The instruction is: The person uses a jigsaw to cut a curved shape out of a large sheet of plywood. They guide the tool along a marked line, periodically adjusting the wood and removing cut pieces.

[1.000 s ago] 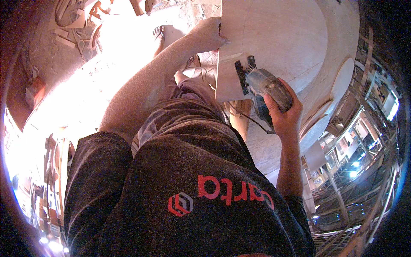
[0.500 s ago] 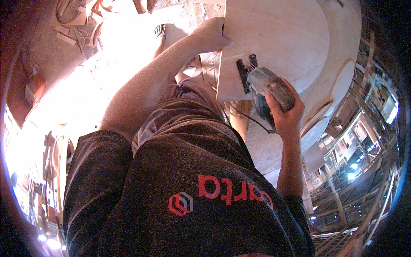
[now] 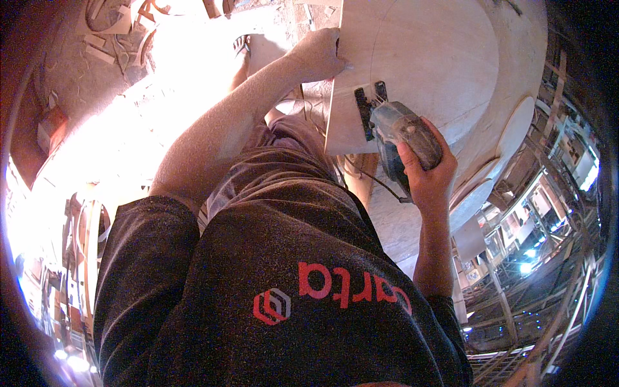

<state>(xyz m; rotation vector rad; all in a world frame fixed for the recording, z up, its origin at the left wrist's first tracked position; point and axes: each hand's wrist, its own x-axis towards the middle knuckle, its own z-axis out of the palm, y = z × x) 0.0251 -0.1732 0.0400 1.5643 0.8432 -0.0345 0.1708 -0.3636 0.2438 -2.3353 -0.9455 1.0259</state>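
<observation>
The dusty brown floor (image 3: 97, 74) spreads across the far left, glaring white where light strikes it; the broad, pale wooden panel (image 3: 429, 61) fills the far middle and right, its straight left edge beside the person's legs; the dark grey, rounded power tool with a black, slotted metal base plate (image 3: 412, 129) stands over the panel's near-left part, the base plate towards the left edge and the dusty body slanting right and nearer; the right hand (image 3: 431, 173) is wrapped around the rear of that body, thumb on the left side and fingers on the right; the left hand (image 3: 319, 55) touches the panel's left edge, farther off than the tool, with most fingers hidden, so I cannot tell whether it pinches the edge; thin wooden offcuts (image 3: 98, 53) lie on the floor, far left; the thin black cord (image 3: 385, 185) curves just below the tool.
</observation>
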